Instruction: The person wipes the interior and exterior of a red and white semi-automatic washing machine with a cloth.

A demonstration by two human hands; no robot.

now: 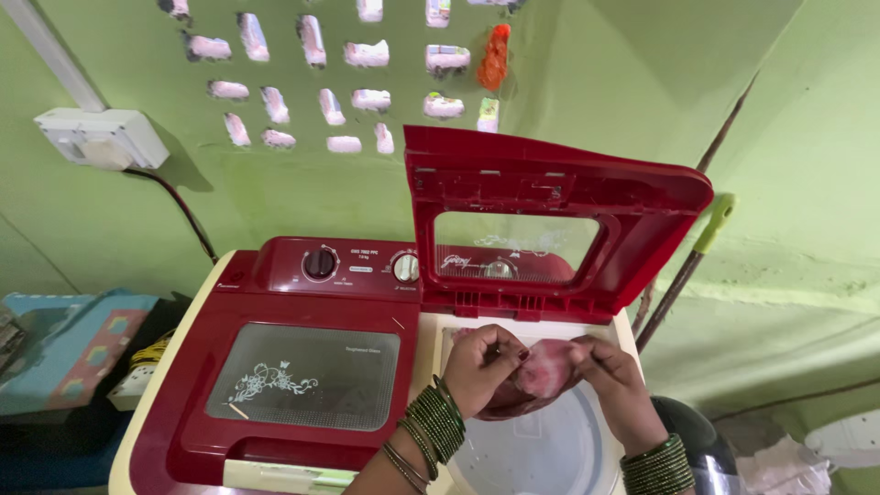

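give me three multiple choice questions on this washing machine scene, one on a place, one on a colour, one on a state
1. Where are both hands holding the pink cloth?
A. over the closed left lid
B. over the open right tub
C. beside the wall switch box

2. What colour are the bangles on both wrists?
A. green
B. gold
C. blue

3. How does the right lid stand?
A. shut flat
B. taken off
C. raised upright

Answers:
1 B: the left hand and right hand grip the pink cloth above the white tub on the right side of the washing machine.
2 A: the bangles are green on each wrist.
3 C: the red right lid stands up against the green wall, while the left lid lies shut.
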